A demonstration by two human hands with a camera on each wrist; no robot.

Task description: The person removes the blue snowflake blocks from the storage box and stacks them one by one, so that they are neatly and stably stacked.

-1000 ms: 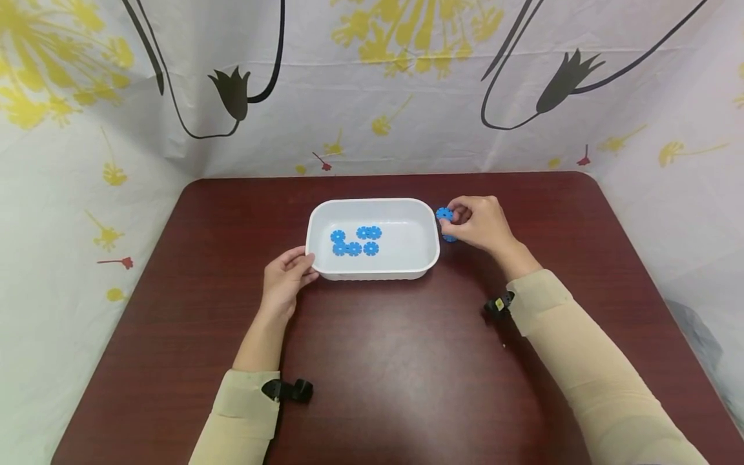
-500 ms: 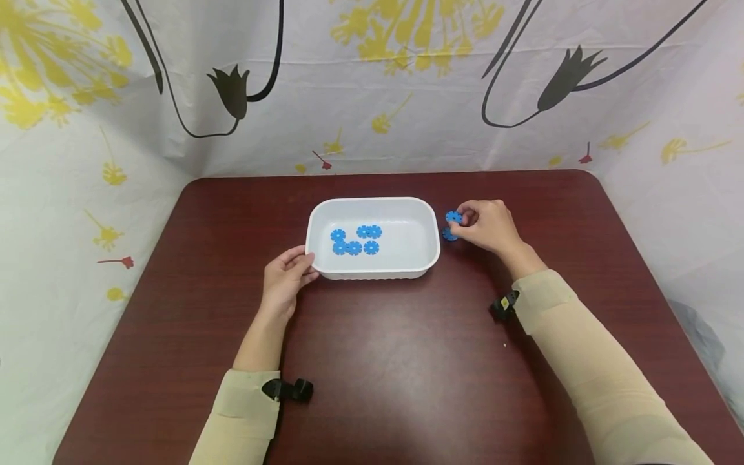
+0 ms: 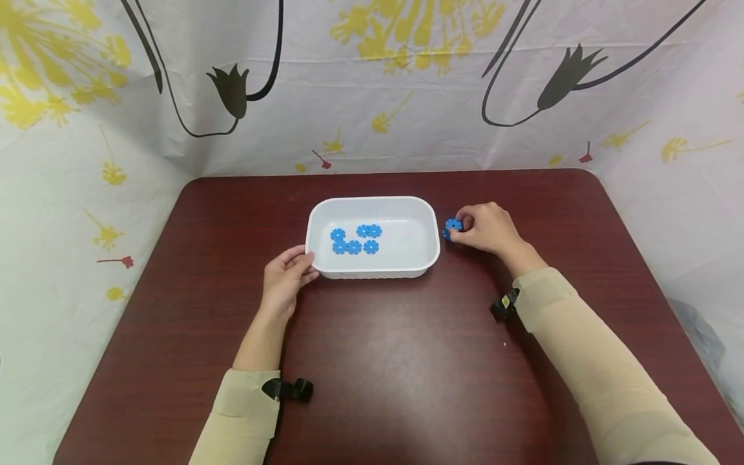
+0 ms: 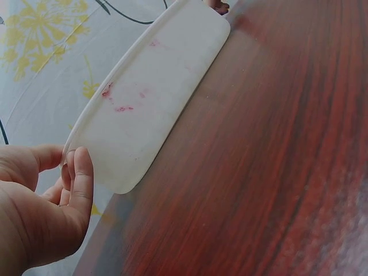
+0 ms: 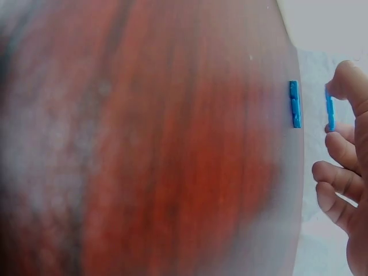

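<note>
My left hand (image 3: 283,284) grips the near left corner of a white plastic tray (image 3: 401,266), its thumb on the rim. Several blue notched plastic discs (image 3: 354,247) lie flat on the tray's floor, towards the left. Just right of the tray, my right hand (image 3: 491,229) pinches another blue notched disc (image 5: 330,109) between thumb and fingers. Below it on the table sits a blue piece (image 5: 295,104), apart from the held disc in the right wrist view and partly covered by it in the head view. The left wrist view shows the tray's outer wall (image 4: 144,98) beside my fingers.
The tray stands on a dark red-brown wooden table (image 3: 372,361). A white cloth (image 3: 372,142) with yellow and grey plant prints hangs behind the table's back edge. A tiny white speck (image 3: 504,344) lies near my right wrist.
My right hand has moved right, away from the tray's rim, and then down with the held disc, over the blue piece on the table. The left hand and tray stay put.
</note>
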